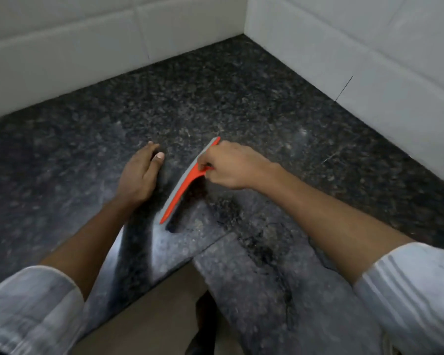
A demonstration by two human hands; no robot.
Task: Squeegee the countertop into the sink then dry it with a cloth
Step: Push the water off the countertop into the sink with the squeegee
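An orange squeegee (183,187) with a grey rubber blade lies slanted over the dark speckled granite countertop (215,98), its lower end near the inner corner of the counter's front edge. My right hand (231,166) grips its handle near the upper end. My left hand (139,175) rests flat on the counter just left of the blade, fingers together, holding nothing. Wet streaks (256,226) show on the stone below the squeegee. No sink or cloth is in view.
White tiled walls (344,60) meet in a corner behind the counter, closing it at the back and right. The counter's front edge forms an L-shaped notch (190,257) with brown floor (159,316) below. My white sleeves fill the lower corners.
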